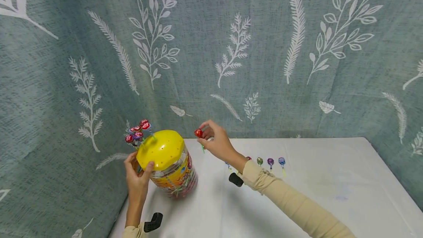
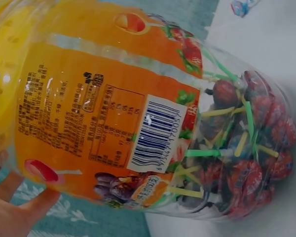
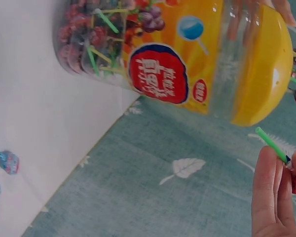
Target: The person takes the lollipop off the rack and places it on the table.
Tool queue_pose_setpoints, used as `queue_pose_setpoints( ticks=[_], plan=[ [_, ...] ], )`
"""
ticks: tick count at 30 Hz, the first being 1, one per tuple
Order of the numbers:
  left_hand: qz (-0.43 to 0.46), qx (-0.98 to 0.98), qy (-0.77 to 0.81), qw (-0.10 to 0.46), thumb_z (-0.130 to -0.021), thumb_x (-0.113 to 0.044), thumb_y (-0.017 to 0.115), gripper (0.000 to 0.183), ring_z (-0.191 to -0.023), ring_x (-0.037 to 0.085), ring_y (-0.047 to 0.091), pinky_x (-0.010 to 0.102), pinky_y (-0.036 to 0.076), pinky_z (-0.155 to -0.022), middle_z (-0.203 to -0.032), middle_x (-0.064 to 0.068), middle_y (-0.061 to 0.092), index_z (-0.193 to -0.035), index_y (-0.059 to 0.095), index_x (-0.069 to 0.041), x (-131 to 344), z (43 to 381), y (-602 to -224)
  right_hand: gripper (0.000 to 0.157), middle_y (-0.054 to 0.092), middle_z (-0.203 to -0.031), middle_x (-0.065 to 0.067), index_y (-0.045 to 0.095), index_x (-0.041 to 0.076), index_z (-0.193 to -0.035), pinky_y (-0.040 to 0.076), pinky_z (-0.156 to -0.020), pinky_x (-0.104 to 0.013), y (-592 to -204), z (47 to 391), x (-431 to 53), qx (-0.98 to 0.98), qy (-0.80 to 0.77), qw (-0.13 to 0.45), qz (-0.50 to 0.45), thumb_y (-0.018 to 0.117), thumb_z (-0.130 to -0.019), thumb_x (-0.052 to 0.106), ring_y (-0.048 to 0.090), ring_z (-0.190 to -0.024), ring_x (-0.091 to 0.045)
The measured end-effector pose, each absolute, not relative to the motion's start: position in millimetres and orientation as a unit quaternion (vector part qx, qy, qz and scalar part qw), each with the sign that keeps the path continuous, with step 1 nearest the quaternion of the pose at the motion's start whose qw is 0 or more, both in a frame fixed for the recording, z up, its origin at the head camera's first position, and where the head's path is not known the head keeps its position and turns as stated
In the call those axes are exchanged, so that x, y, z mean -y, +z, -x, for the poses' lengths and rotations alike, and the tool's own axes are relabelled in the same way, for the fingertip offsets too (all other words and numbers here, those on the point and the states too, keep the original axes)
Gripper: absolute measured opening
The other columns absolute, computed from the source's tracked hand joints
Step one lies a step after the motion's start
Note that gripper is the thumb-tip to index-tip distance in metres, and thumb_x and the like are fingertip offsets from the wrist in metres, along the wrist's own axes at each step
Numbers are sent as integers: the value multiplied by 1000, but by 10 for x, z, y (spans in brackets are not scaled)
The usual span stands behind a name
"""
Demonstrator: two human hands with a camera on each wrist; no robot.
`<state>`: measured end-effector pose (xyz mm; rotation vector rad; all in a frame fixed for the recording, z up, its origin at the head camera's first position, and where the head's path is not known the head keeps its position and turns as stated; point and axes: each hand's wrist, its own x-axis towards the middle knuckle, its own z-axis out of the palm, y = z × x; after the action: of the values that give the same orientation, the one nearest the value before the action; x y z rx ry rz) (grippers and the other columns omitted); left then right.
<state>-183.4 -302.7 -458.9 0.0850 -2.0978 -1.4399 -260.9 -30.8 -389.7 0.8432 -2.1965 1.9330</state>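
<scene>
A clear plastic lollipop jar [image 1: 180, 181] with a yellow lid [image 1: 165, 150] stands at the left of the table, lollipops showing inside its lower part [image 2: 241, 187]. My left hand [image 1: 137, 179] grips the lid's near left edge, thumb on top. Several wrapped lollipops [image 1: 137, 137] stick up from holes at the lid's left side. To the right of the jar, apart from it, my right hand [image 1: 218, 142] pinches a red lollipop [image 1: 198, 133]. Its green stick [image 3: 271, 144] points toward the lid in the right wrist view.
A row of loose lollipops [image 1: 270, 161] lies on the white table [image 1: 317, 201], partly hidden by my right forearm. A patterned green cloth [image 1: 264, 58] hangs behind and along the left side. Each wrist carries a black camera [image 1: 153, 222].
</scene>
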Motion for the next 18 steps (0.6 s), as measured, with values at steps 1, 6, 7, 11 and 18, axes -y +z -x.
queue_pose_setpoints(
  ticks=[1,6,7,11,18],
  plan=[
    [-35,788,-541,293,-88,-15,65,64,-127,17,40,21,40,-92,-137,-5,40,-143,32,-19,3027,1836,-4584,30,64,-88,-14,54,3,-111,54,-59,-31,-3910,2599,300,721,635,45,-275,67,-85,-1,61,-73,-26],
    [-46,784,-550,285,-88,-15,65,65,-127,17,40,25,40,-93,-138,-4,39,-143,31,-17,3022,1834,-4550,32,62,-89,-23,52,-6,-114,54,-62,-43,-3875,2465,240,717,641,31,-272,65,-85,-3,61,-78,-38],
    [-48,783,-552,282,-88,-14,64,65,-127,18,39,27,39,-94,-139,-3,38,-143,30,-16,3013,1824,-4529,32,61,-90,-25,51,-7,-114,54,-62,-44,-3856,2430,227,716,642,28,-272,65,-85,-4,61,-79,-40],
    [-55,784,-555,274,-89,-15,63,64,-128,21,38,36,38,-96,-139,2,37,-142,29,-10,2912,1735,-4371,31,60,-90,-28,50,-11,-112,54,-61,-40,-3815,2308,175,720,642,22,-262,64,-85,-6,61,-80,-42],
    [-51,780,-560,276,-88,-17,64,65,-127,19,38,40,38,-97,-139,0,37,-142,29,-13,2976,1819,-4503,30,60,-89,-29,51,-11,-110,54,-61,-42,-3979,2241,116,719,651,23,-241,63,-83,-10,61,-78,-44]
  ],
)
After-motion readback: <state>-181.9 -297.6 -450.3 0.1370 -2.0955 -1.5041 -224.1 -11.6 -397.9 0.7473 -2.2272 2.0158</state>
